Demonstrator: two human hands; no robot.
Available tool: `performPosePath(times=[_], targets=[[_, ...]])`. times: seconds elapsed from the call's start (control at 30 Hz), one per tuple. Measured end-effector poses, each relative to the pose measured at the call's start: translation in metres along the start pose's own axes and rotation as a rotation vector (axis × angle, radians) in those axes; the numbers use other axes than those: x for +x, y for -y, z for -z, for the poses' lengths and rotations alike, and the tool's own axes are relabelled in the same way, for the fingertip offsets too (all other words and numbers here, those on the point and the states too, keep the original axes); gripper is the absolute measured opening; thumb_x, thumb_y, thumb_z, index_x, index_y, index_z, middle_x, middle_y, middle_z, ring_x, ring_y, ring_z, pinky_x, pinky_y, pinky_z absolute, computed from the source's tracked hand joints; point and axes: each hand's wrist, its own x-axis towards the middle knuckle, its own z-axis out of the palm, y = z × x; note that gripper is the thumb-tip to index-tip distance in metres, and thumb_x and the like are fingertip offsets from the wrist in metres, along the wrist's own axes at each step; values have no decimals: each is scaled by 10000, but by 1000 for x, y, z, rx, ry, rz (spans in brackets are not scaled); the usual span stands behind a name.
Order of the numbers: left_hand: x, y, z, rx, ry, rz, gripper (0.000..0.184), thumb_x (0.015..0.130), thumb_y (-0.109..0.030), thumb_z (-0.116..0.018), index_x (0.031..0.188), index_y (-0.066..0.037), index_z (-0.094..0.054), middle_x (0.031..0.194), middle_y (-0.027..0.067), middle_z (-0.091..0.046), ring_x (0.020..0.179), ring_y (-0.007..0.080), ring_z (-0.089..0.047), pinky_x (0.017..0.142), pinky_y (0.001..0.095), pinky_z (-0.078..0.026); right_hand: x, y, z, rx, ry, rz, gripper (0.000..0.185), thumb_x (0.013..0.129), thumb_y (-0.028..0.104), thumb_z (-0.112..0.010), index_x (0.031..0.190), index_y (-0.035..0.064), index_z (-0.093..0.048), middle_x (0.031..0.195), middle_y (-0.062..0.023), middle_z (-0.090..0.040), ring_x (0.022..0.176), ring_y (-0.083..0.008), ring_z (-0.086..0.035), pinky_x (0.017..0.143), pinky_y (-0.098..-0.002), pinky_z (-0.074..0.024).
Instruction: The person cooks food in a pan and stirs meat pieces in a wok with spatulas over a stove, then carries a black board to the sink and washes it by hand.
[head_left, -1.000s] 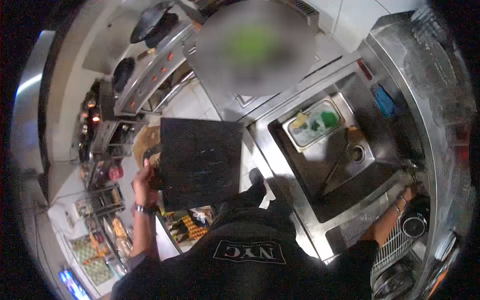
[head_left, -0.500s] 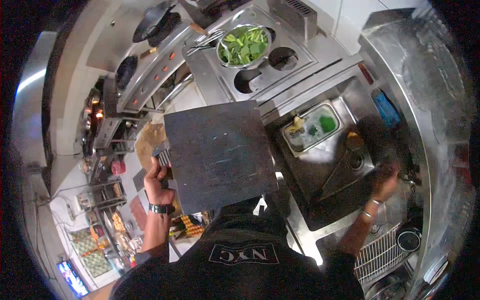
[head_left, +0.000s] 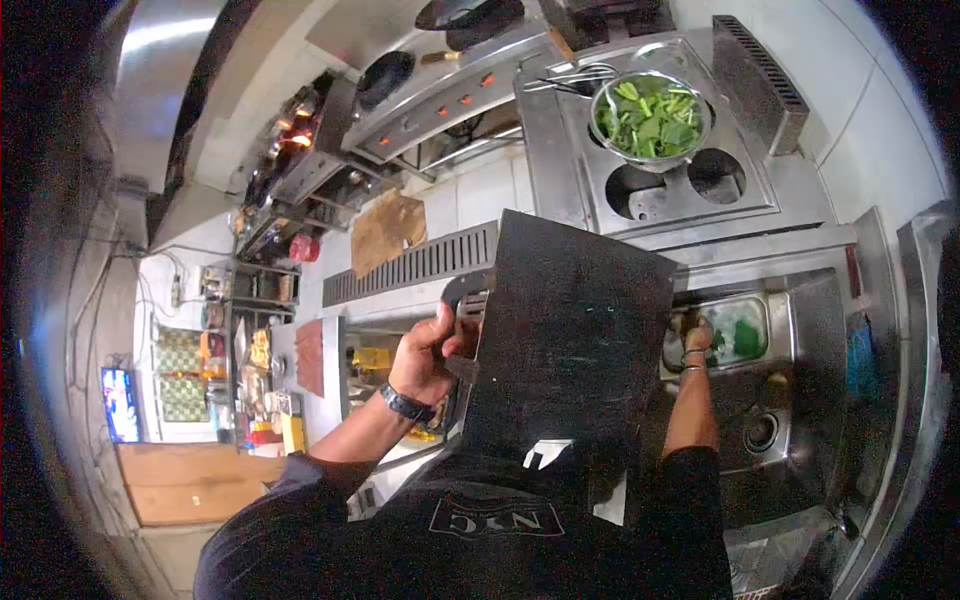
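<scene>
My left hand [head_left: 425,360], with a watch on the wrist, is closed around the dark handle at the left edge of a large, flat black board [head_left: 570,330]. The board is tilted in front of my body, its face scuffed with faint marks. My right hand [head_left: 698,345] is down in a metal tray [head_left: 765,330] of soapy water in the sink. Its fingers look closed at the tray's left end, but what they hold is hidden. A green scouring pad [head_left: 745,338] lies in the suds beside that hand.
A colander of leafy greens [head_left: 652,118] stands on the steel counter with round openings [head_left: 715,175]. The sink [head_left: 810,400] has a drain [head_left: 760,432]. Woks [head_left: 385,78] sit along the stove at the back left. A floor grate [head_left: 410,265] runs behind the board.
My right hand has moved from the sink's right side into the soapy tray. The board, still in my left hand, has turned and tilted. The camera view has swung left.
</scene>
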Motion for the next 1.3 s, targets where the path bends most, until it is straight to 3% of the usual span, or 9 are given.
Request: performPosePath(times=[0.1, 0.2, 0.27, 0.5, 0.7, 0.87, 1.2, 1.27, 1.3], targets=[[9, 15, -5, 47, 39, 7, 525, 968, -455, -506, 594, -87, -489, 658, 46, -540, 714, 173, -535, 674, 318, -415, 16, 138, 164, 985, -10, -1179, 385, 954, 113, -447, 1326, 37, -505, 1224, -125, -598, 698, -276, -563, 640, -440, -497], [12, 17, -34, 102, 157, 16, 543, 966, -483, -492, 575, -110, -441, 750, 87, -599, 730, 185, -523, 674, 309, -410, -5, 146, 249, 1751, -320, -1062, 407, 952, 130, -531, 1338, 34, -446, 1252, -127, -563, 1070, -324, -562, 899, -513, -478], [23, 26, -41, 232, 171, 34, 580, 963, -515, -477, 535, -132, -392, 911, 149, -656, 707, 191, -527, 654, 293, -412, -37, 135, 290, 888, -339, -703, 388, 945, 109, -525, 1313, 13, -451, 1262, -141, -555, 1103, -303, -553, 943, -473, -468], [29, 97, -162, 509, 275, 10, 544, 969, -426, -544, 547, -93, -459, 693, 68, -579, 647, 161, -464, 663, 306, -367, -85, 357, 439, 473, -280, -94, 494, 928, 49, -450, 1413, -3, -368, 1479, -167, -379, 1294, -267, -433, 1090, -356, -278], [6, 153, -222, 515, 501, 154, 527, 942, -447, -591, 575, -81, -495, 611, 1, -468, 570, 106, -370, 580, 281, -312, -88, 224, 387, -131, -280, -682, 550, 1019, 329, -267, 1484, 36, -286, 1582, -159, -160, 1452, -396, -109, 1154, -518, -126], [-19, 178, -259, 693, 676, -11, 536, 910, -463, -636, 560, -72, -529, 567, -32, -431, 542, 87, -330, 554, 276, -279, -70, 277, 470, 297, -705, -299, 521, 1020, 268, -385, 1474, 28, -303, 1546, -191, -244, 1427, -388, -217, 1169, -455, -178], [-49, 194, -275, 971, 750, -105, 616, 904, -562, -583, 829, 40, -697, 589, -53, -443, 563, 74, -343, 557, 243, -248, -124, 228, 407, 189, -832, -586, 521, 1002, 160, -347, 1470, -45, -242, 1546, -218, -221, 1447, -377, -154, 1189, -408, -105], [-43, 197, -273, 946, 840, -103, 568, 895, -521, -622, 784, 33, -680, 592, -42, -454, 561, 72, -350, 546, 246, -251, -131, 124, 364, -445, -430, -776, 490, 934, 94, -426, 1398, -53, -369, 1444, -267, -380, 1355, -377, -362, 1126, -389, -298], [-40, 199, -271, 918, 921, -99, 528, 885, -480, -662, 738, 27, -662, 596, -32, -465, 559, 69, -356, 534, 249, -253, -118, 123, 394, -1, -505, -915, 459, 944, 121, -421, 1370, -48, -402, 1418, -269, -406, 1332, -386, -383, 1115, -408, -306]])
